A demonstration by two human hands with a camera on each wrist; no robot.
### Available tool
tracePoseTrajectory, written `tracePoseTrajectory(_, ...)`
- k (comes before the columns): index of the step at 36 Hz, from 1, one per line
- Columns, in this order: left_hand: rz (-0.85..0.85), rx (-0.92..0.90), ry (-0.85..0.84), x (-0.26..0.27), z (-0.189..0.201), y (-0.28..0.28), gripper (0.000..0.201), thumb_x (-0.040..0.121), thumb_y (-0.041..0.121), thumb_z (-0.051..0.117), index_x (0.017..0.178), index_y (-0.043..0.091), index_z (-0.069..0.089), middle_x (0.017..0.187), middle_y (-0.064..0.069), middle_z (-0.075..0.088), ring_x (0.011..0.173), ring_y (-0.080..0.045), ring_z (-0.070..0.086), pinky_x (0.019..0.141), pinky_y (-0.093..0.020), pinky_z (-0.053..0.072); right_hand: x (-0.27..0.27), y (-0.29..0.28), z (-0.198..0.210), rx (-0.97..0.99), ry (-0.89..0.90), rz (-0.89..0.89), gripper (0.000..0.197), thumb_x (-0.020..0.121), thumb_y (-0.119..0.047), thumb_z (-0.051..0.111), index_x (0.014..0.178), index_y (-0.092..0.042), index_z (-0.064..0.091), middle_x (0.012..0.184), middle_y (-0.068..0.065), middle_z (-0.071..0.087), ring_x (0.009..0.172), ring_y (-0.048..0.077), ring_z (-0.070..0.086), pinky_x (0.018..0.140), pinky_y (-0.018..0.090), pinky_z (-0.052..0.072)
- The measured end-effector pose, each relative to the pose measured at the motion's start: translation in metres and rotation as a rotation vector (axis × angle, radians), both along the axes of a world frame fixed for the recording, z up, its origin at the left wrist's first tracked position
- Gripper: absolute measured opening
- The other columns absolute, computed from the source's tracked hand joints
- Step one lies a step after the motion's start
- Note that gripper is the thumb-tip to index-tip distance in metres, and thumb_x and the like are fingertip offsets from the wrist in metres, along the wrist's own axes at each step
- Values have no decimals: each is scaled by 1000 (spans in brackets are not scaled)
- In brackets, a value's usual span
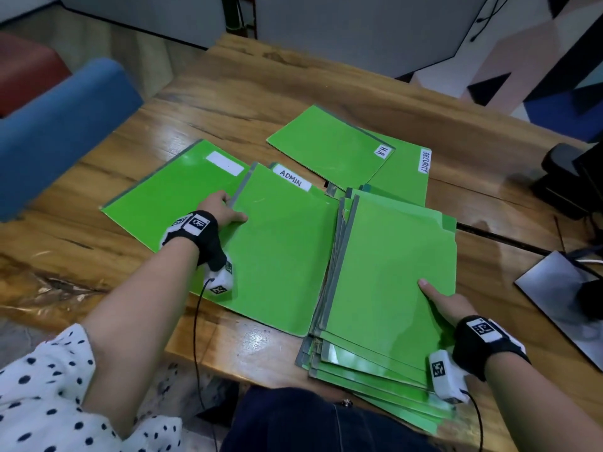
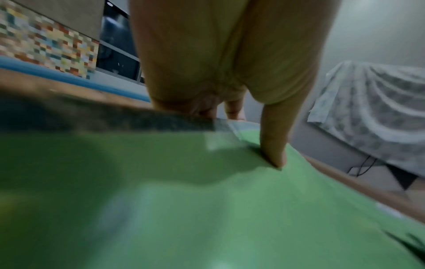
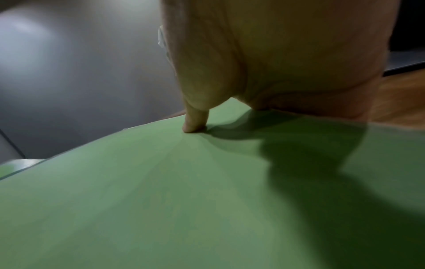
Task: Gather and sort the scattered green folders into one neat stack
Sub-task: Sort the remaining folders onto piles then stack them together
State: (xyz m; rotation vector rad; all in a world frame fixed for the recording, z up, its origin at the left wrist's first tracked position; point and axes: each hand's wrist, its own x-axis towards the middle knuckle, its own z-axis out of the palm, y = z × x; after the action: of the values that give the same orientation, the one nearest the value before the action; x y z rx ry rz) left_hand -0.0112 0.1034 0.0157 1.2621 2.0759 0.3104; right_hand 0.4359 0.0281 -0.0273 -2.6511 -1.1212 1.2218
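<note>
Several green folders lie on the wooden table (image 1: 248,93). My left hand (image 1: 225,208) pinches the grey left edge of a plain green folder (image 1: 280,249), thumb on top and fingers curled under. In the left wrist view the left hand (image 2: 253,138) shows that thumb on the folder (image 2: 207,209). This folder overlaps the ADMIN folder (image 1: 293,181) and a blank-labelled folder (image 1: 169,197). My right hand (image 1: 440,301) holds the folder stack (image 1: 391,262) at its right edge, thumb on top, fingers hidden beneath. The right hand (image 3: 195,125) presses its thumb on the top folder (image 3: 184,191). The H.R folder (image 1: 329,145) and SECURITY folder (image 1: 408,181) lie farther back.
A blue chair back (image 1: 62,132) and a red seat (image 1: 26,73) stand left of the table. A black device (image 1: 571,181), cables and a grey flat panel (image 1: 561,298) sit at the right. The stack overhangs the table's near edge above my lap.
</note>
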Motion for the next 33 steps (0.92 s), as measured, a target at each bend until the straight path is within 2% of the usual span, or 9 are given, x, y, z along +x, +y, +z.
tracePoseTrajectory(3, 4, 203, 61, 12, 25, -3, 44, 79, 22, 74, 111, 5, 48, 108, -21, 61, 88, -32, 59, 73, -37, 46, 0, 0, 1, 4, 2, 2, 102, 77, -75, 48, 139, 5, 36, 144, 23, 40, 124, 38, 48, 102, 47, 40)
tracePoseTrajectory(13, -284, 678, 450, 68, 160, -8, 34, 88, 19, 63, 116, 17, 44, 109, -17, 66, 96, -38, 62, 81, -43, 50, -1, 0, 1, 13, 17, -6, 98, 81, -69, 49, 140, 7, 33, 146, 25, 37, 126, 39, 46, 102, 46, 39)
tracePoseTrajectory(15, -292, 741, 450, 76, 177, -10, 34, 88, 21, 63, 115, 20, 45, 110, -15, 66, 98, -37, 62, 83, -42, 49, -1, -1, 2, 20, 25, -11, 98, 80, -69, 50, 140, 6, 33, 146, 25, 37, 126, 39, 46, 103, 46, 39)
tracePoseTrajectory(18, -234, 777, 282, 81, 192, -11, 35, 85, 23, 67, 114, 17, 48, 109, -7, 64, 98, -29, 59, 87, -38, 47, -1, -3, 3, 22, 39, -16, 100, 79, -70, 51, 142, 4, 31, 147, 24, 36, 127, 39, 45, 104, 46, 38)
tracePoseTrajectory(20, -205, 725, 127, 83, 190, -9, 35, 84, 22, 69, 109, 12, 49, 101, -3, 58, 90, -22, 53, 81, -33, 43, -1, -3, 6, 14, 54, -14, 100, 80, -71, 50, 143, 3, 30, 148, 23, 34, 129, 39, 44, 105, 46, 37)
tracePoseTrajectory(23, -150, 529, -125, 89, 159, -8, 35, 80, 18, 72, 102, 13, 45, 97, -6, 53, 87, -23, 52, 77, -36, 45, 0, -3, 10, -3, 94, -21, 94, 85, -68, 42, 144, 4, 29, 150, 22, 32, 132, 37, 40, 107, 43, 33)
tracePoseTrajectory(25, -116, 371, -214, 96, 125, -16, 38, 81, 17, 71, 109, 10, 46, 99, -10, 54, 88, -25, 53, 76, -38, 45, 2, -3, 13, -9, 130, -37, 90, 88, -68, 34, 145, 2, 29, 152, 20, 28, 136, 35, 35, 110, 43, 29)
tracePoseTrajectory(29, -128, 113, -136, 108, 59, -39, 50, 88, 16, 64, 129, 2, 39, 124, -18, 54, 112, -33, 54, 85, -33, 42, 5, -5, 13, -8, 215, -89, 89, 89, -70, 28, 148, -4, 26, 155, 17, 24, 139, 33, 30, 114, 46, 25)
tracePoseTrajectory(33, -82, -51, -120, 107, 24, -48, 54, 92, 17, 59, 135, 0, 32, 135, -19, 46, 122, -33, 47, 95, -36, 41, 4, -6, 12, -7, 204, -106, 87, 90, -68, 28, 148, -4, 26, 155, 17, 24, 139, 34, 31, 113, 46, 26)
